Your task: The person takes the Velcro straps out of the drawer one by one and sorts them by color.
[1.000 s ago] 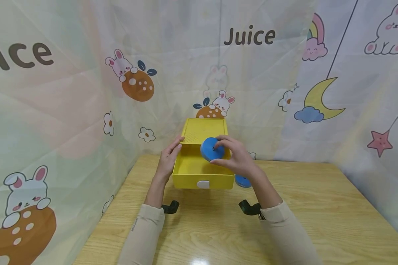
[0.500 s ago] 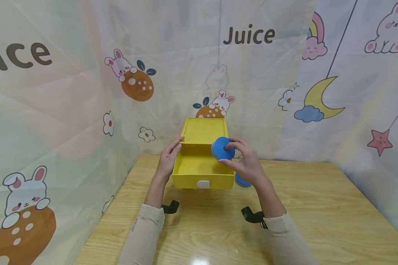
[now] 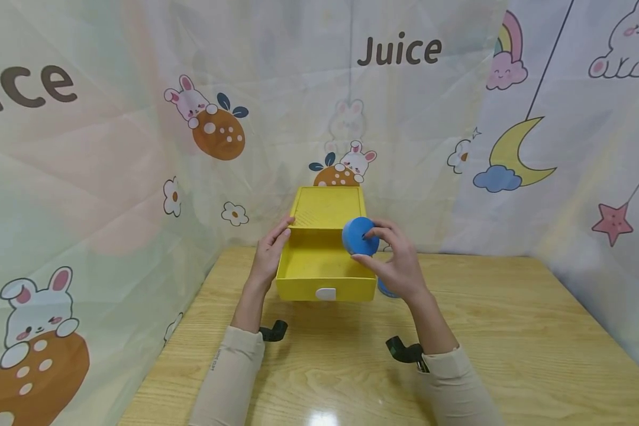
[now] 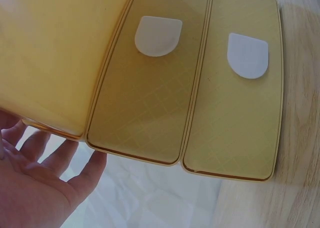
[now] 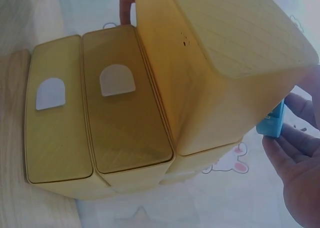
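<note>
A yellow drawer cabinet (image 3: 327, 207) stands at the back of the table, its top drawer (image 3: 326, 290) pulled out. Two lower drawers, each with a white tab, are closed in the left wrist view. My left hand (image 3: 268, 255) rests along the cabinet's left side, fingers (image 4: 62, 158) extended against it. With thumb and fingers my right hand (image 3: 399, 263) holds a thick, round blue disc (image 3: 355, 238), its flat face towards me, over the drawer's right edge. The right wrist view shows only part of the disc (image 5: 271, 123), behind the drawer.
A second round blue thing (image 3: 387, 288) lies on the wooden table (image 3: 341, 367) right of the cabinet, partly hidden by the drawer and right hand. A printed cloth (image 3: 277, 112) hangs behind and on both sides.
My right hand has carried the blue disc to the right, from above the drawer's middle to its right edge. The left hand and the drawer have stayed put.
</note>
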Available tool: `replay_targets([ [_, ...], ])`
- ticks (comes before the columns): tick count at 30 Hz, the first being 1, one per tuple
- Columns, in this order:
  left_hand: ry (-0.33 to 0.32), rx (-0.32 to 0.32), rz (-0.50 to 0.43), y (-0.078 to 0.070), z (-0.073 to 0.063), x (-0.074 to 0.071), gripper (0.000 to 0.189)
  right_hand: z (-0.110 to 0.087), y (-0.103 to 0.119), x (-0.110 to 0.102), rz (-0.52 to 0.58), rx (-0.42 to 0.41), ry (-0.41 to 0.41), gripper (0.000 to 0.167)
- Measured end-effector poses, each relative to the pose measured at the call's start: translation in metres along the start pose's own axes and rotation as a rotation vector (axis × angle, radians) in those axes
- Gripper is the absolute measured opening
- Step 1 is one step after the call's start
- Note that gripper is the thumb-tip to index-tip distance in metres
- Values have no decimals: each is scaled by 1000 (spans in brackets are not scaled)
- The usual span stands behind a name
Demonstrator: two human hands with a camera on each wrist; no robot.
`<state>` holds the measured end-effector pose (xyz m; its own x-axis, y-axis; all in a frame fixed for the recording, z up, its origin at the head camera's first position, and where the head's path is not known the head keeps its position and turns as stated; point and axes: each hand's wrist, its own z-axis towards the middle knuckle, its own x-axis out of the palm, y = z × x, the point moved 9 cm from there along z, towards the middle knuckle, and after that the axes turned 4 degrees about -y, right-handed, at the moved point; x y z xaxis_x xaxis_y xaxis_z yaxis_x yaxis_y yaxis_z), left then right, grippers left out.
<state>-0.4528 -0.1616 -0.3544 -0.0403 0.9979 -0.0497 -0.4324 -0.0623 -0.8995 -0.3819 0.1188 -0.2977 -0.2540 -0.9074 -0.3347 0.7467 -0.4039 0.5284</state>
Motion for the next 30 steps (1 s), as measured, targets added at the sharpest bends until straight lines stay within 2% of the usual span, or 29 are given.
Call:
replay_targets([
  [7,0,9,2,0,0,1,44,0,-5,-6,40,45,-17,37],
  [14,9,15,-21,0,0,2,43,0,-22,-24,46,90,-46,37],
  [22,20,20,-17,-2,0,2,44,-2,-41,-41,-35,146,-56,37],
  [30,17,13,-23,0,0,1,44,-9,-70,-42,-113,240,3,40],
])
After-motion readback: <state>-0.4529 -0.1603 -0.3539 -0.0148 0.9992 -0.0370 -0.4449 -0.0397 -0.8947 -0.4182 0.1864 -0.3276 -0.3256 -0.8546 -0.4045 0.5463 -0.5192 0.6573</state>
